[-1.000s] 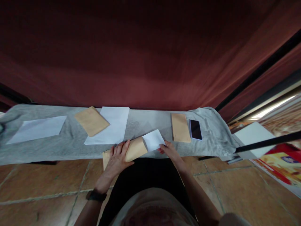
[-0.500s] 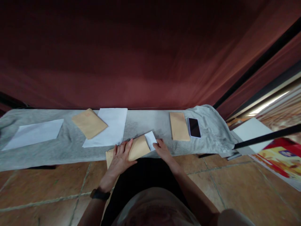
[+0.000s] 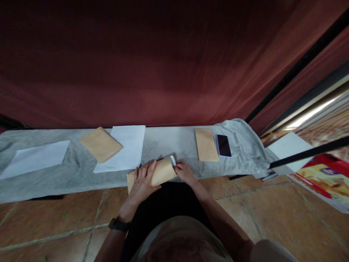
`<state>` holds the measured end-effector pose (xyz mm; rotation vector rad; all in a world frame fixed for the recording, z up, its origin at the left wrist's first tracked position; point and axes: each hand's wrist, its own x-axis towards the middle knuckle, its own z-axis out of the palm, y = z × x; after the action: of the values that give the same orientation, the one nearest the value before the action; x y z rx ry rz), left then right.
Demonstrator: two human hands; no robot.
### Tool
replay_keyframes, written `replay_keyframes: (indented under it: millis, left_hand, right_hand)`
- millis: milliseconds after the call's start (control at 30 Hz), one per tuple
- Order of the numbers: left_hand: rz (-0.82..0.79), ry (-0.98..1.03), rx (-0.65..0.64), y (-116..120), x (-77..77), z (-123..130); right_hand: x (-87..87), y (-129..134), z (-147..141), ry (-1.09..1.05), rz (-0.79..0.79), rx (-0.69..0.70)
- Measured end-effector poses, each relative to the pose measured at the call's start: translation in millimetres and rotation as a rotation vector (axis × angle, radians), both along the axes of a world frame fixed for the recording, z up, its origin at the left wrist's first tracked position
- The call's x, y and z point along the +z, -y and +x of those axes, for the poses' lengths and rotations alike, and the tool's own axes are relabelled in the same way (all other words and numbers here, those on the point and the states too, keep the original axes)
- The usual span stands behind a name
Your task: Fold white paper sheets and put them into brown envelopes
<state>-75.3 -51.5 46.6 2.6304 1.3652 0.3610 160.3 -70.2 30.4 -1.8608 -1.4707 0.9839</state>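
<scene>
1. Head view: the left hand lies across the brown envelope, fingers close together, thumb stretched apart
2. The right hand is at the envelope's open end; its fingertips are partly hidden, so I cannot tell whether they pinch the white paper, whose narrow end sticks out beside them
3. The brown envelope sits at the near edge of the grey cloth, its right end bowed open
4. To the left, a second envelope lies askew, partly over white sheets
5. To the right, a third envelope lies just beside a phone
</scene>
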Motion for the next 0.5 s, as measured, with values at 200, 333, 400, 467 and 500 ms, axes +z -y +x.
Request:
replay_keyframes:
  millis: [200, 333, 400, 467, 500]
  left_hand:
    - [0.023, -0.013, -0.011, -1, 2.9, -1]
    - [0.025, -0.007, -0.021, -1, 1.7, -3]
    - [0.026, -0.006, -0.020, -1, 0.5, -3]
    - [0.030, -0.006, -0.020, -1, -0.3, -2]
    - [0.032, -0.007, -0.021, -1, -0.4, -2]
  right_hand:
    - [-4.2, -4, -6, -0.026, -0.022, -0.031]
    - [-7.1, -2, -6, -0.054, -0.008, -0.084]
    - [-8.5, -1, -6, -0.071, 0.002, -0.117]
    - [-10.0, 0, -6, -0.091, 0.010, -0.145]
    - [-10.8, 1, -6, -0.102, 0.013, -0.155]
